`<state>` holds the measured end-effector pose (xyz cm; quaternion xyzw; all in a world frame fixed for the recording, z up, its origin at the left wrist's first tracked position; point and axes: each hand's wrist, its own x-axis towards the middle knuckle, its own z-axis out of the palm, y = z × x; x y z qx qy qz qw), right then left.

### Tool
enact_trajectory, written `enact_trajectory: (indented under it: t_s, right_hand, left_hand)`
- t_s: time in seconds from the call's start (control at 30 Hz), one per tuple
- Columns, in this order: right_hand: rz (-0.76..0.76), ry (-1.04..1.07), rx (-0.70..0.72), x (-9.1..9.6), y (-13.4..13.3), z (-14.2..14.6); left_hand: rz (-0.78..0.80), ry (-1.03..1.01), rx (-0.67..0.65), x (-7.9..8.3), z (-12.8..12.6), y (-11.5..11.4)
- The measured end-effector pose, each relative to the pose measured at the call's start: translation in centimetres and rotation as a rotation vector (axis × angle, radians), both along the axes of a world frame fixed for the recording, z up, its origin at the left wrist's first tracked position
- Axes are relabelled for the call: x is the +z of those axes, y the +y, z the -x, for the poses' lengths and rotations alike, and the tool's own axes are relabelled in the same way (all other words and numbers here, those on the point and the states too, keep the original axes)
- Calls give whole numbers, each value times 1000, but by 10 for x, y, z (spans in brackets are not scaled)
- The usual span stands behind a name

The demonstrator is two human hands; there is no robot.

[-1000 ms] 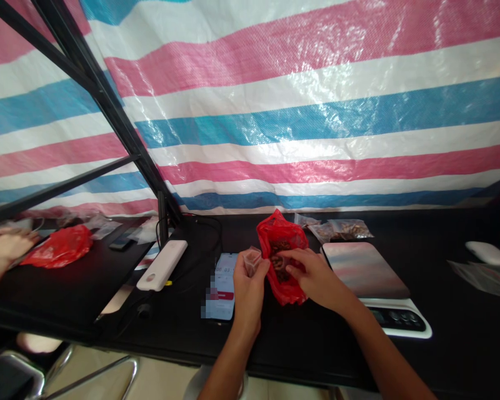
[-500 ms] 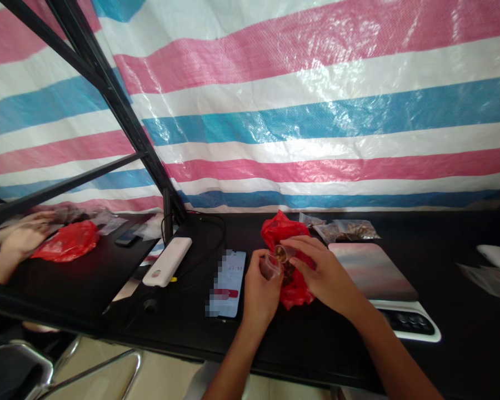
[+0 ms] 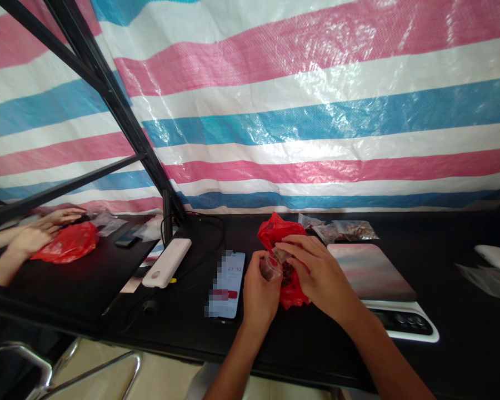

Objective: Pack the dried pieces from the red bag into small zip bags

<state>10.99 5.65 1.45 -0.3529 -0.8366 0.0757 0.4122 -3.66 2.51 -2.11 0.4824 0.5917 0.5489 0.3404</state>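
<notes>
My left hand [image 3: 261, 291] is closed around a small clear plastic bag [image 3: 270, 269], holding its mouth up. My right hand [image 3: 320, 278] grips a small clear cup [image 3: 280, 254] from above and tips it toward the bag's mouth; the fingers partly cover the cup. Below both hands lies a crumpled red plastic bag [image 3: 275, 226], spread on the black table. Small dark brown pieces [image 3: 288, 274] show inside the red bag between my hands.
Right of my hands is a scale [image 3: 370, 273]; filled zip bags [image 3: 355, 229] lie behind it. A phone [image 3: 230, 286] and white power bank [image 3: 167, 263] are left. Far right: a white mouse [image 3: 496, 256] and flat clear bags [image 3: 489, 282]. A co-worker's hands [image 3: 33, 236] are beyond the black post [image 3: 125, 116].
My right hand has tipped the cup further toward the small bag, so the brown contents seen in it before are now hidden. My left hand has stayed nearly still.
</notes>
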Motion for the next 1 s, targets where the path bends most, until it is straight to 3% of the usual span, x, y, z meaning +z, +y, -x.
enact_trajectory:
  t_s: [1.0]
  right_hand:
    - [74,44,-44,-3,2,0]
  left_hand:
    - [2,-9,6,-2,1,2]
